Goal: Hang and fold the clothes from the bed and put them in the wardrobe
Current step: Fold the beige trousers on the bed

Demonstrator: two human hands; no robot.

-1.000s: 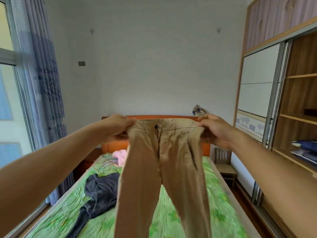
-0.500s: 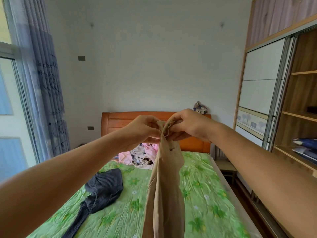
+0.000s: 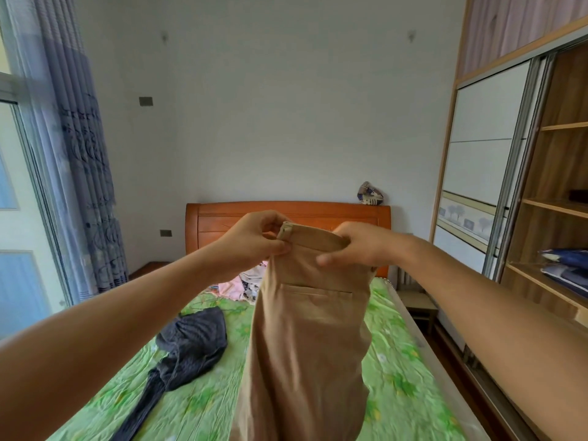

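At lower left a dark garment (image 3: 191, 338) lay crumpled on the bed (image 3: 397, 361), with a pile of clothes (image 3: 241, 284) up by the headboard, none of it sorted yet. In the centre, the left hand (image 3: 254, 243) pinched one end of the tan trousers (image 3: 311, 329) at the waistband. The right hand (image 3: 359, 246) had its fingers (image 3: 346, 232) curled over the other end, holding them doubled lengthwise above the bed. At right the wardrobe (image 3: 556, 218) stood open with its shelves mostly bare, so the job looked to be in its early stages.

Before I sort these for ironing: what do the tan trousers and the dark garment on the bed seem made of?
Tan trousers: likely matte woven cotton twill; firm waistband, crisp welt pocket, soft creases. Dark garment: thin, limp cloth with fine stripes or ribs, perhaps a light knit; the look leaves it open.
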